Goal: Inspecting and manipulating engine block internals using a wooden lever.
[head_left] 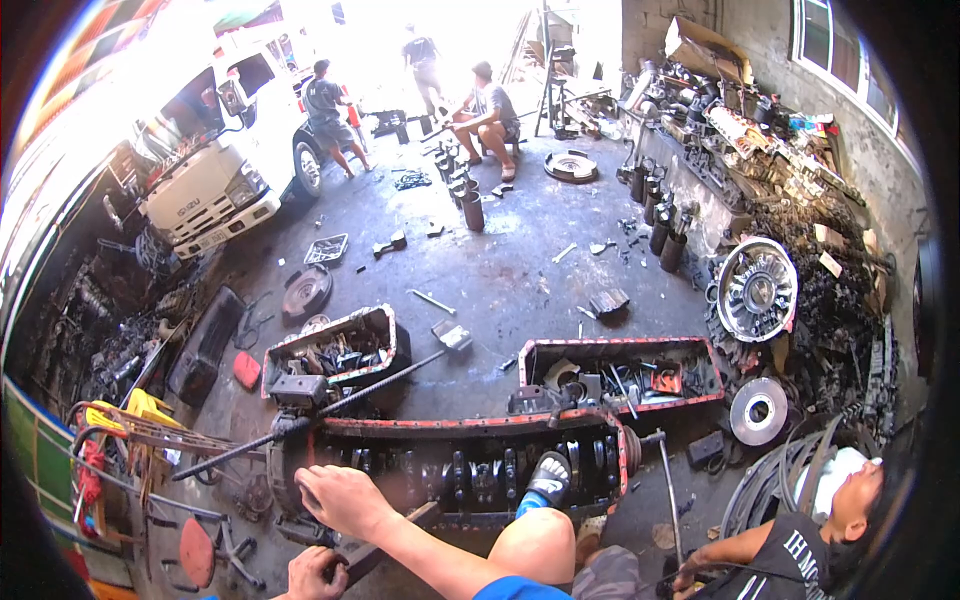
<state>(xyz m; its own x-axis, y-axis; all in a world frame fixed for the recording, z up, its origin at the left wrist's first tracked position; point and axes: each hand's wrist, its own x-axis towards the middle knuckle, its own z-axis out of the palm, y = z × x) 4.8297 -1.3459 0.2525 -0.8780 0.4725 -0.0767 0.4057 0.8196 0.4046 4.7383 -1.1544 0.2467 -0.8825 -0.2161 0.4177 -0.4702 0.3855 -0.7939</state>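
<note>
In the head view, a long engine block (pixel 460 417) with an orange-red rim lies before me, its crankshaft (pixel 460 475) showing inside. My right hand (pixel 342 502) is over the block's near left end, its fingers curled and closed. What it grips, if anything, is hidden. Lower down, near the bottom edge, my left hand (pixel 316 573) is also closed, with its grip hard to make out. Beside it, a flat dark bar (pixel 405 525) slants up toward the block, passing partly behind my right forearm. My sandalled foot (pixel 550 478) is raised at the block's right part.
Two oil pans (pixel 392 325) (pixel 620 343) holding tools and parts sit beyond the block. A ribbed rod (pixel 380 380) slants across its left end. A person (pixel 790 555) is close at right, by a long-handled bar (pixel 670 490). Cylinder liners (pixel 473 210), people and a white truck (pixel 215 190) stand farther off.
</note>
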